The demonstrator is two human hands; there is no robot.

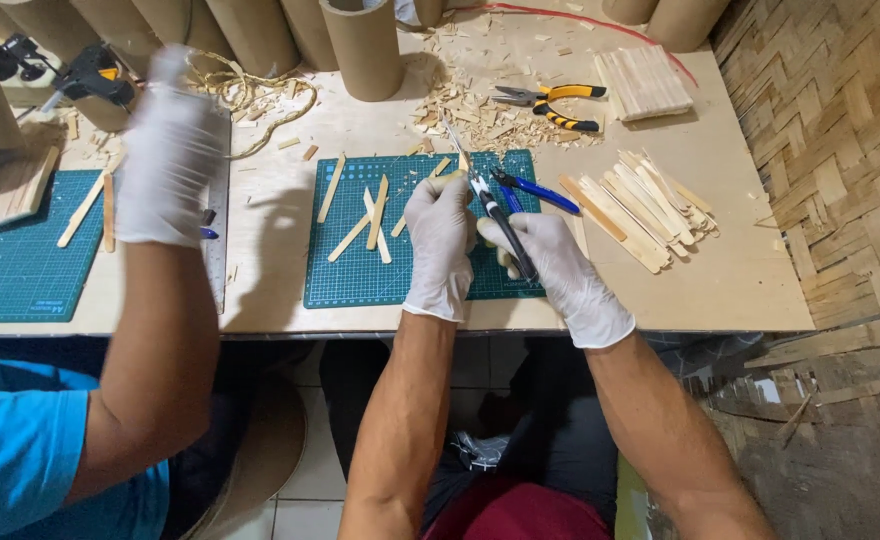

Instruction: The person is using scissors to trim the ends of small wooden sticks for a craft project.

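White-gloved hands meet at frame centre: the right hand [560, 270] grips blue-handled cutters [500, 215] running up-left, while the left hand [440, 240] pinches a wooden stick [438, 168] at their tip.

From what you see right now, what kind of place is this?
Probably a small craft workshop. On the plywood table lie green cutting mats, piles of flat wooden sticks with shavings, pliers, and cardboard tubes at the back.
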